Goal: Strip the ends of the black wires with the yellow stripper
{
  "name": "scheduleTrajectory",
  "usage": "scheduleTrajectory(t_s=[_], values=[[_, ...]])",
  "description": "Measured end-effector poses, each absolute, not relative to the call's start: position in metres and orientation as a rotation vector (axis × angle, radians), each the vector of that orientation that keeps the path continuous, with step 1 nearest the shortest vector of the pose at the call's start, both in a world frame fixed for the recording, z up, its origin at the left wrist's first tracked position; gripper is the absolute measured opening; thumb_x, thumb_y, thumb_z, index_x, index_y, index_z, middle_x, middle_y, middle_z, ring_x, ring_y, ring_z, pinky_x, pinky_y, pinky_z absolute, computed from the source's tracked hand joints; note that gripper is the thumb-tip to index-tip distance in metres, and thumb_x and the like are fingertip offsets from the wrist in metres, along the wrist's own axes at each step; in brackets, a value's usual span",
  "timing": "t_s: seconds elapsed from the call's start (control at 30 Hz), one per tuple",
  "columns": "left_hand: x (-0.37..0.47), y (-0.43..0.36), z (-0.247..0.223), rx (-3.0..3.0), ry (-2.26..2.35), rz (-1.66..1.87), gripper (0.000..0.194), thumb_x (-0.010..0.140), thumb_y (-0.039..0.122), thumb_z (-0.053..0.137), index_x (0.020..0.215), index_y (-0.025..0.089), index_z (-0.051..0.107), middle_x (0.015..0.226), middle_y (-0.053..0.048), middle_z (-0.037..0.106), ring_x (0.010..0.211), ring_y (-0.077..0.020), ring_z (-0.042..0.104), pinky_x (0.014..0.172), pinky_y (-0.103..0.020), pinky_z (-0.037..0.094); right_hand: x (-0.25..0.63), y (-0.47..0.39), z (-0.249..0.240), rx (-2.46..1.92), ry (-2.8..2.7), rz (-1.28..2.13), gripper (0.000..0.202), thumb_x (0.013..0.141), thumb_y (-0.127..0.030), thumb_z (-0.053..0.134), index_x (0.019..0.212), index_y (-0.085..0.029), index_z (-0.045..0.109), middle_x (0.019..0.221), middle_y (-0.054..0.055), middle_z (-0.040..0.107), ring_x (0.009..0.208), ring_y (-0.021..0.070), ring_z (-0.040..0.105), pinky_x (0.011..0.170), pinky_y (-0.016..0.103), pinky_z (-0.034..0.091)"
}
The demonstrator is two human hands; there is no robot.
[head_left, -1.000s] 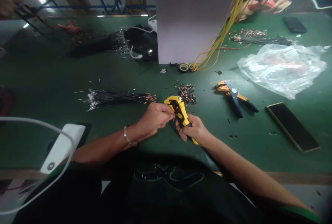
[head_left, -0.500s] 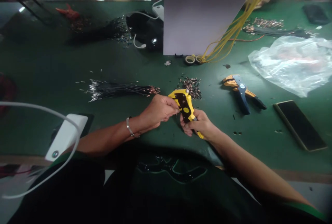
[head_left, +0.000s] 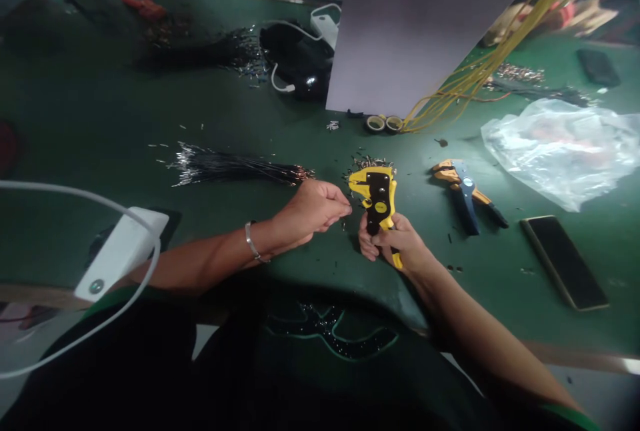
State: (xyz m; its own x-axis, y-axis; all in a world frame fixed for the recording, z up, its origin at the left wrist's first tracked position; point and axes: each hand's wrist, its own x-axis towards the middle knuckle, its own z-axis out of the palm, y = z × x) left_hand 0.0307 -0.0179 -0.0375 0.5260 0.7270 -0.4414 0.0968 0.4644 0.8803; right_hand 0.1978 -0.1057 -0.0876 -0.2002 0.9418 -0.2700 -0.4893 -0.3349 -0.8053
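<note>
My right hand (head_left: pixel 387 238) is wrapped round the handles of a yellow and black wire stripper (head_left: pixel 379 194), its jaw end pointing away from me and to the left. To the left of the tool, my left hand (head_left: pixel 317 210) is closed in a pinch, apart from the jaws. Whatever the fingertips hold is too small to make out. Beyond the left hand lies a bundle of short black wires (head_left: pixel 240 168), silvery at the left end and coppery at the right. A small pile of metal terminals (head_left: pixel 367 162) sits behind the stripper, partly hidden by it.
On the right lie a second, orange and blue wire stripper (head_left: pixel 467 184), a phone (head_left: pixel 565 261) and a clear plastic bag (head_left: pixel 565 151). A grey-white panel (head_left: pixel 400 38) stands behind, with tape rolls (head_left: pixel 375 124) and yellow wires (head_left: pixel 465 84). A white power bank (head_left: pixel 123 254) with a cable lies left.
My left hand and the wire stripper have come apart; before, the fingertips were at its jaws. The stripper has moved right and turned more upright. The whole view has shifted slightly.
</note>
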Motion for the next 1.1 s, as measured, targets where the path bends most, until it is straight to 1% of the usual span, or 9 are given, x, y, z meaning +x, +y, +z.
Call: scheduleTrajectory(t_s=[0.23,0.47,0.67,0.8,0.93,1.1], values=[[0.031,-0.017,-0.035,0.988,0.949,0.438,0.016,0.07,0.004,0.066,0.058,0.013,0.061,0.037,0.005,0.041,0.032,-0.0003,0.03,0.038,-0.021,0.011,0.197,-0.108,-0.086,-0.913,-0.787,1.703,0.03,0.058,-0.011,0.061,0.088,-0.016,0.06,0.066,0.0,0.059,0.054,0.0142,0.052,0.054,0.032,0.044],[0.03,-0.022,-0.029,0.924,0.889,0.406,0.012,0.071,0.007,0.067,0.061,0.012,0.061,0.038,0.006,0.039,0.033,-0.0009,0.027,0.039,-0.022,0.011,0.194,-0.108,-0.076,-1.03,-1.0,1.617,0.027,0.057,-0.013,0.06,0.084,-0.017,0.059,0.067,0.001,0.06,0.062,0.018,0.055,0.062,0.034,0.046],[0.03,-0.025,-0.027,0.893,0.838,0.402,0.015,0.072,0.006,0.066,0.06,0.013,0.061,0.038,0.006,0.038,0.033,-0.0006,0.027,0.038,-0.022,0.011,0.192,-0.109,-0.078,-1.062,-1.046,1.586,0.021,0.061,-0.015,0.063,0.081,-0.018,0.058,0.068,0.001,0.061,0.063,0.0179,0.055,0.061,0.034,0.045],[0.031,-0.027,-0.025,0.877,0.836,0.388,0.015,0.073,0.003,0.063,0.062,0.013,0.061,0.038,0.006,0.038,0.033,-0.0009,0.028,0.037,-0.022,0.012,0.188,-0.112,-0.084,-1.073,-1.042,1.54,0.017,0.066,-0.018,0.066,0.081,-0.018,0.058,0.065,0.0,0.06,0.058,0.0161,0.054,0.057,0.033,0.045],[0.03,-0.027,-0.026,0.865,0.813,0.386,0.015,0.073,0.004,0.065,0.063,0.013,0.06,0.04,0.006,0.04,0.033,-0.0006,0.028,0.036,-0.021,0.013,0.184,-0.115,-0.088,-1.099,-1.025,1.483,0.016,0.072,-0.021,0.068,0.083,-0.017,0.057,0.064,-0.001,0.056,0.052,0.0138,0.052,0.052,0.032,0.045],[0.029,-0.027,-0.029,0.867,0.802,0.368,0.016,0.073,0.003,0.065,0.062,0.013,0.058,0.04,0.006,0.039,0.033,-0.0013,0.028,0.036,-0.021,0.012,0.178,-0.118,-0.086,-1.204,-1.026,1.373,0.015,0.072,-0.018,0.068,0.078,-0.018,0.054,0.061,-0.003,0.053,0.046,0.0115,0.05,0.046,0.029,0.043]])
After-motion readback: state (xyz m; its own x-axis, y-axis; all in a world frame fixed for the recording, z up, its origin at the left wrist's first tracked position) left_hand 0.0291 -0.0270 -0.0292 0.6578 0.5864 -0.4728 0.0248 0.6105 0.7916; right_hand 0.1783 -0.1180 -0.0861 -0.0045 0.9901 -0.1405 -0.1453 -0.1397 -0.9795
